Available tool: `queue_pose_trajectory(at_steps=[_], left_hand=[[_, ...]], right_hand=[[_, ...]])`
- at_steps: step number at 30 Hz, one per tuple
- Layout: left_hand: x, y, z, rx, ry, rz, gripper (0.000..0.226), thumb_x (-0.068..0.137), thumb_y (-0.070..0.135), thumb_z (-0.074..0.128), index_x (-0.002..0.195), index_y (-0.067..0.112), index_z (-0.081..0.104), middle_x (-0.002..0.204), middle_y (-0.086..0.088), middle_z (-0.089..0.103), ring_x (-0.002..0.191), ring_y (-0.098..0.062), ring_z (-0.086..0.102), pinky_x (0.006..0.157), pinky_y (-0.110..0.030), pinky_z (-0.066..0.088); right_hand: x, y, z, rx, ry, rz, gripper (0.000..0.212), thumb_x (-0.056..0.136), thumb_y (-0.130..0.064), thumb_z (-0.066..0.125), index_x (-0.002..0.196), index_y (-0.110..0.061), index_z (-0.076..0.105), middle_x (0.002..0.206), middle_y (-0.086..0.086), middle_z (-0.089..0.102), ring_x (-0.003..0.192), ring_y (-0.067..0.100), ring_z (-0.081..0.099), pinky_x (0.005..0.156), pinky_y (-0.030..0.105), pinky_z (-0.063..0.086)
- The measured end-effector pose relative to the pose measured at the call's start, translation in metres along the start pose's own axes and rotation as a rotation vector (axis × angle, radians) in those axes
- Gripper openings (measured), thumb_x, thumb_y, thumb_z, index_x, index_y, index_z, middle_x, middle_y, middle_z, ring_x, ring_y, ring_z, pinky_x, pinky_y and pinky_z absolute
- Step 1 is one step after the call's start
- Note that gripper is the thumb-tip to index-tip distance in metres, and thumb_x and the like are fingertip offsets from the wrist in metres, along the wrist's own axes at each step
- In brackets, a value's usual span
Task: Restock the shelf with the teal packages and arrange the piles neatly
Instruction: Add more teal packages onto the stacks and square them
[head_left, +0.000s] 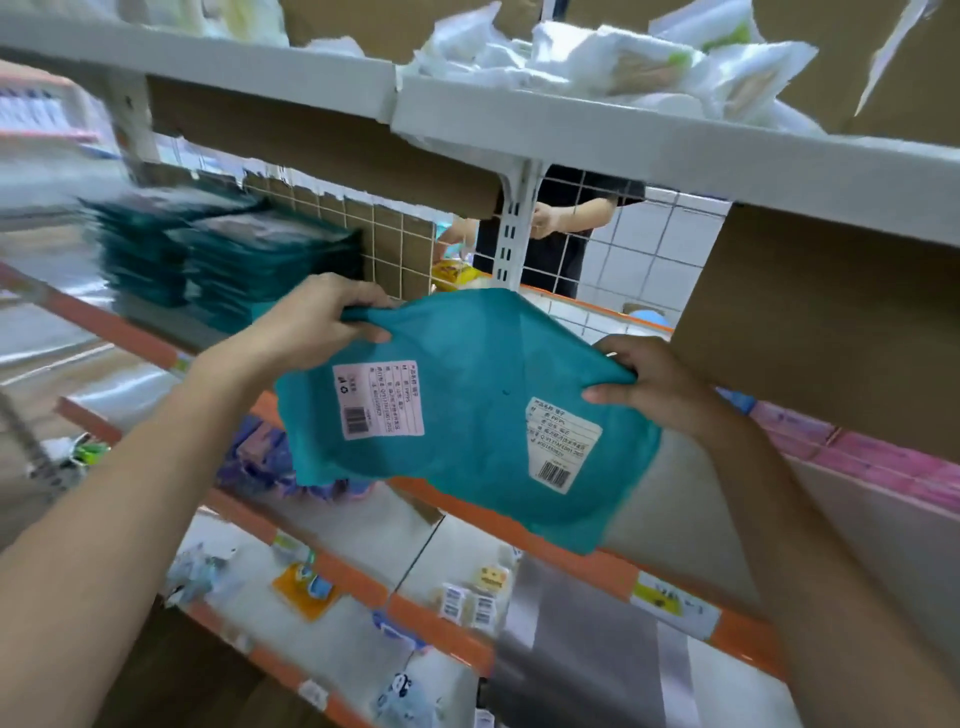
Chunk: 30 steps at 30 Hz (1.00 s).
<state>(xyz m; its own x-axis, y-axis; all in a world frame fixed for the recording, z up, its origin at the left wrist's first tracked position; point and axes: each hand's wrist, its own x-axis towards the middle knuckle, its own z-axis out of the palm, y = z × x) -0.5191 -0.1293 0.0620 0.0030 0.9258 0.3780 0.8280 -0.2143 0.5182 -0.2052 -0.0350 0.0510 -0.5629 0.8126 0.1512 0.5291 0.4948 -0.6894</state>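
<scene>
Packages (467, 415), teal and soft, hang in the air before the shelf (104, 322), held between both hands. They are to the right of the teal piles (234, 260) and well apart from them. Two labels (378, 399) show on the front, so I think these are two packages, one lying over the other.

What could go wrong: only the upper edges are held, and the lower part hangs free. If one grip loosens, I think the under package can slide out and fall to the lower shelves. The material is limp, so it may land folded on a pile and make it crooked. The two piles stand just beside each other, and a careless push could shift both.

The left hand (317, 327) pinches the top left corner, with its fingers curled over the edge. The right hand (654, 384) grips the right edge, fingers closed around the bunched material. The body of the packages lies between and below the two hands, labels facing the person.
</scene>
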Motion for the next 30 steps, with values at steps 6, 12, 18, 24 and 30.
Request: queue_pose_trajectory(at_steps=[6, 12, 18, 24, 30], left_hand=[[0.027, -0.057, -0.037, 0.011, -0.076, -0.058, 0.017, 0.083, 0.007, 0.067, 0.084, 0.024, 0.063, 0.076, 0.016, 0.065, 0.075, 0.003, 0.057, 0.071, -0.017, 0.042], [0.047, -0.113, -0.068, 0.024, -0.136, -0.050, 0.023, 0.085, 0.010, 0.065, 0.080, 0.032, 0.059, 0.082, 0.015, 0.062, 0.074, 0.003, 0.056, 0.066, -0.011, 0.039], [0.044, -0.181, -0.096, -0.044, -0.168, -0.063, 0.018, 0.084, 0.009, 0.066, 0.086, 0.026, 0.059, 0.083, 0.019, 0.060, 0.069, 0.016, 0.055, 0.060, -0.002, 0.037], [0.033, -0.262, -0.150, -0.011, -0.169, 0.008, 0.015, 0.083, 0.008, 0.067, 0.097, 0.012, 0.064, 0.089, 0.006, 0.063, 0.077, 0.005, 0.054, 0.063, 0.000, 0.036], [0.022, -0.330, -0.206, 0.007, -0.187, 0.056, 0.018, 0.081, 0.011, 0.070, 0.099, 0.008, 0.069, 0.086, 0.011, 0.066, 0.074, 0.007, 0.058, 0.070, -0.015, 0.041]], right_hand=[[0.063, -0.025, 0.033, 0.037, -0.070, 0.013, 0.022, 0.078, -0.008, 0.073, 0.084, -0.025, 0.059, 0.078, -0.006, 0.067, 0.062, 0.001, 0.065, 0.054, 0.017, 0.049], [0.114, -0.050, 0.067, 0.051, -0.144, 0.018, 0.022, 0.078, -0.008, 0.073, 0.087, -0.024, 0.061, 0.085, -0.004, 0.069, 0.067, 0.005, 0.068, 0.060, 0.025, 0.057], [0.153, -0.085, 0.110, -0.001, -0.156, 0.042, 0.024, 0.077, -0.007, 0.073, 0.084, -0.026, 0.059, 0.080, -0.005, 0.069, 0.062, 0.006, 0.068, 0.055, 0.022, 0.054], [0.179, -0.133, 0.181, 0.019, -0.094, 0.084, 0.024, 0.076, -0.003, 0.074, 0.091, -0.017, 0.062, 0.091, 0.013, 0.070, 0.080, 0.028, 0.068, 0.075, 0.044, 0.056], [0.196, -0.190, 0.249, 0.058, -0.017, 0.082, 0.026, 0.075, -0.002, 0.074, 0.084, -0.022, 0.060, 0.080, -0.002, 0.068, 0.067, 0.008, 0.067, 0.068, 0.033, 0.054]])
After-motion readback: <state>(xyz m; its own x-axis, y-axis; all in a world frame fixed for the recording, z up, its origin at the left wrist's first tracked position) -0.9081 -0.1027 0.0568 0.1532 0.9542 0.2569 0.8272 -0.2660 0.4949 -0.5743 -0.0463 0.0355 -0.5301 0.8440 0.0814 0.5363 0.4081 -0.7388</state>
